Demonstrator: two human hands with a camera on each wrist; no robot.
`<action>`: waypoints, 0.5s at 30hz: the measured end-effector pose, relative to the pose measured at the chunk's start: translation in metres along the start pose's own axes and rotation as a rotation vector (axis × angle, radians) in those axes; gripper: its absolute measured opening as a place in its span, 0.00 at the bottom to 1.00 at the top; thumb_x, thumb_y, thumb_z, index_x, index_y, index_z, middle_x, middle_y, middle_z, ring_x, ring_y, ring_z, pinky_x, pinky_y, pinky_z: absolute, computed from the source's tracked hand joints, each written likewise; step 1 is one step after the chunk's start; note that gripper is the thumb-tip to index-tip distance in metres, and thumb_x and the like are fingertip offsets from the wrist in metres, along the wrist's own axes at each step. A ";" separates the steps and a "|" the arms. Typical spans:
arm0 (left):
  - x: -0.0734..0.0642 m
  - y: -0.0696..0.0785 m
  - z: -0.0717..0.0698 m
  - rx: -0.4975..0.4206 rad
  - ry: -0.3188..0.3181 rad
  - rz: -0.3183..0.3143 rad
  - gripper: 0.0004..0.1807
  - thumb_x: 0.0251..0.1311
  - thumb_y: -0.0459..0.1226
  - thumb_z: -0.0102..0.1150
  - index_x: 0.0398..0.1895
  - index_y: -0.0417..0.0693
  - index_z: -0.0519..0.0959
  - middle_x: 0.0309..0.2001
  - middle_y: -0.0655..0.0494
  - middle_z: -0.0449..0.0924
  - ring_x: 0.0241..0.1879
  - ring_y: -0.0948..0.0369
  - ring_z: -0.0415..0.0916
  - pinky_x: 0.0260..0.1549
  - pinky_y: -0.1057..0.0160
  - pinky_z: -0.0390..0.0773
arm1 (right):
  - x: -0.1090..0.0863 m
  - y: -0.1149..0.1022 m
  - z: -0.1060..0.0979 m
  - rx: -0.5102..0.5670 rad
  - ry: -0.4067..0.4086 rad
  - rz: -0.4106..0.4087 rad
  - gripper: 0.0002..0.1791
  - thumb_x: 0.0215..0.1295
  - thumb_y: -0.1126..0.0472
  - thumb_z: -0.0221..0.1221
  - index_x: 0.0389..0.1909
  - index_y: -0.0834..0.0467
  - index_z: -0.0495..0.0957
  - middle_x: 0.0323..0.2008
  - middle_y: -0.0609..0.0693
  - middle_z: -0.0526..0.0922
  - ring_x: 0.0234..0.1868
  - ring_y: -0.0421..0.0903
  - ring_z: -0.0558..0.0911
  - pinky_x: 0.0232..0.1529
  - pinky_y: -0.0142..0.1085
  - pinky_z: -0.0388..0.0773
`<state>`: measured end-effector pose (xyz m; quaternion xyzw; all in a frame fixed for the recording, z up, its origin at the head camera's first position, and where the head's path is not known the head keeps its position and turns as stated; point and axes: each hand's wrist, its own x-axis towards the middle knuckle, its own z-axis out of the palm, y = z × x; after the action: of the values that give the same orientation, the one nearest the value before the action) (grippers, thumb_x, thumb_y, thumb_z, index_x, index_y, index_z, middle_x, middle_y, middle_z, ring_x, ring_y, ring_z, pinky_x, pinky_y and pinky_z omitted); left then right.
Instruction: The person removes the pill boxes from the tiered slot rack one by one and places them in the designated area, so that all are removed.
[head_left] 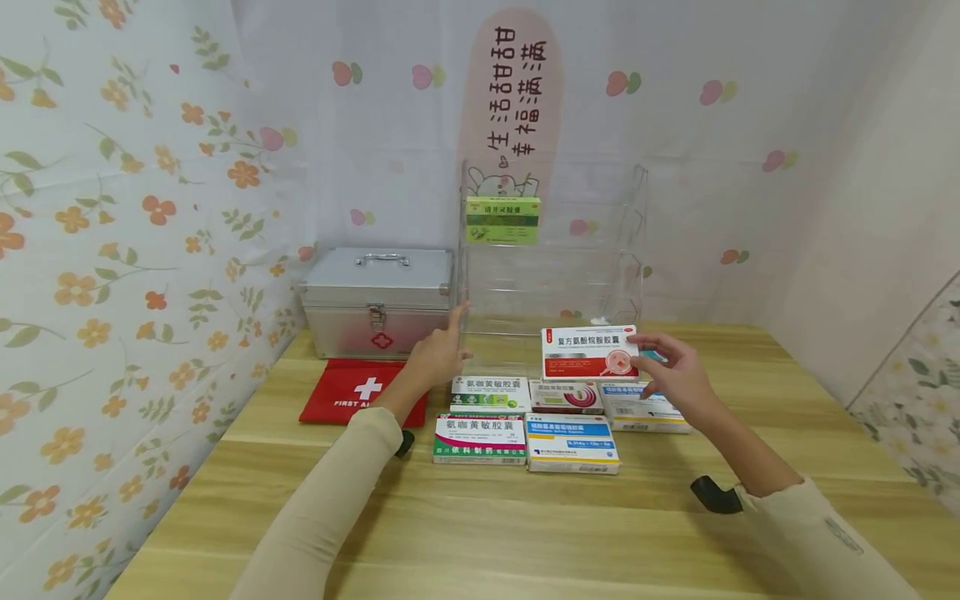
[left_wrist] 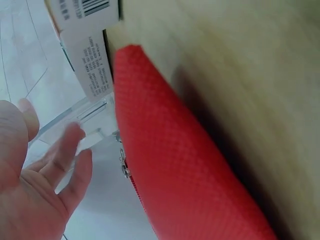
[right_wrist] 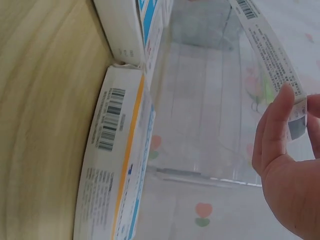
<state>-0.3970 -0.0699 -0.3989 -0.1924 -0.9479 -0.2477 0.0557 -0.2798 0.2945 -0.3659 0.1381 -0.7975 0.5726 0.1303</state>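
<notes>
My right hand [head_left: 678,379] pinches a red-and-white medicine box [head_left: 585,354] by its right end, raised in front of the lower part of a clear tiered rack [head_left: 525,292]. In the right wrist view, thumb and fingers grip the box's end [right_wrist: 267,55]. My left hand [head_left: 435,357] is at the rack's left side with its index finger extended against the edge; the left wrist view shows its fingers spread, holding nothing. A green medicine box [head_left: 502,221] stands on an upper tier at the left.
Several medicine boxes lie before the rack, including a green-and-white box [head_left: 480,440] and a blue-and-white box [head_left: 573,443]. A red first aid pouch [head_left: 326,396] lies before a silver case [head_left: 375,283] at left. Floral cloth [head_left: 112,250] hangs behind the wooden table [head_left: 465,533].
</notes>
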 end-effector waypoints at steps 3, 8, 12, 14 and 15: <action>-0.002 -0.001 -0.002 0.012 0.016 0.003 0.51 0.64 0.42 0.64 0.77 0.69 0.36 0.23 0.50 0.74 0.17 0.56 0.70 0.18 0.61 0.73 | -0.006 0.002 -0.006 -0.008 -0.010 0.023 0.16 0.70 0.64 0.59 0.57 0.64 0.75 0.47 0.46 0.73 0.34 0.38 0.81 0.24 0.37 0.82; -0.004 -0.001 -0.004 0.049 0.093 0.017 0.50 0.60 0.45 0.68 0.77 0.71 0.44 0.41 0.47 0.81 0.29 0.54 0.76 0.25 0.57 0.78 | -0.015 0.006 -0.017 -0.053 -0.013 0.047 0.16 0.71 0.62 0.59 0.56 0.61 0.76 0.48 0.42 0.75 0.36 0.40 0.80 0.25 0.39 0.83; -0.005 0.001 -0.006 0.065 0.134 0.026 0.50 0.57 0.45 0.71 0.77 0.68 0.49 0.56 0.46 0.78 0.39 0.52 0.79 0.31 0.53 0.80 | -0.023 0.006 -0.024 -0.091 -0.015 0.069 0.16 0.71 0.60 0.60 0.56 0.62 0.76 0.48 0.40 0.76 0.37 0.40 0.80 0.26 0.40 0.83; -0.005 0.003 -0.007 0.052 0.125 0.018 0.50 0.57 0.44 0.71 0.77 0.66 0.49 0.55 0.45 0.79 0.36 0.52 0.78 0.29 0.54 0.79 | -0.027 0.006 -0.027 -0.102 -0.023 0.080 0.17 0.70 0.60 0.60 0.56 0.62 0.77 0.47 0.39 0.77 0.38 0.40 0.80 0.26 0.40 0.83; -0.006 0.004 -0.008 0.042 0.119 0.013 0.50 0.57 0.44 0.71 0.77 0.64 0.49 0.53 0.44 0.80 0.34 0.53 0.78 0.27 0.55 0.78 | -0.029 0.006 -0.028 -0.102 -0.025 0.088 0.17 0.70 0.60 0.60 0.56 0.61 0.77 0.47 0.39 0.77 0.38 0.40 0.79 0.26 0.40 0.83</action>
<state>-0.3903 -0.0729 -0.3914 -0.1825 -0.9465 -0.2386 0.1175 -0.2536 0.3250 -0.3734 0.1033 -0.8325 0.5347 0.1017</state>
